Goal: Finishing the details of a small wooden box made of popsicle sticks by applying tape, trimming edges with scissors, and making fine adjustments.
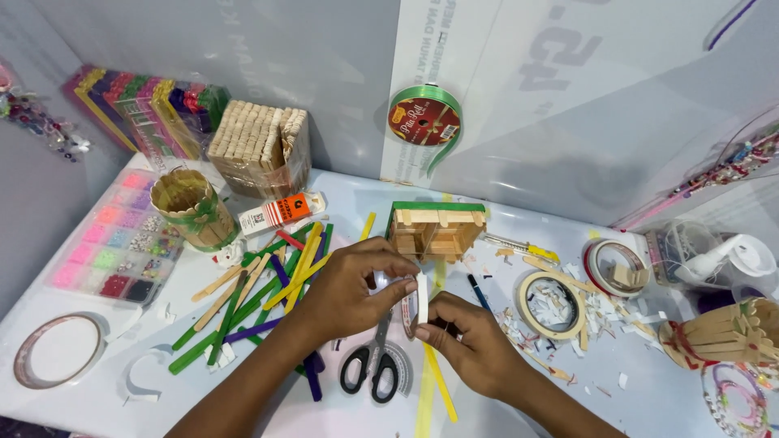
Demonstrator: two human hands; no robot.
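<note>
Two hands | left hand (345,288), right hand (462,337) pinch white strip (421,298) | scissors (375,361) just below

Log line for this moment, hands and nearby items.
left hand: pinching white strip | right hand: holding strip's lower end | scissors: on table, below hands

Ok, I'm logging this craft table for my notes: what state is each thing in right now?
Left hand: fingers pinching the white strip.
Right hand: fingers holding the white strip's lower end.
White strip: upright between both hands.
Scissors: closed, lying flat.
Stick house: standing, green-roofed.
Bead box: open.
</note>
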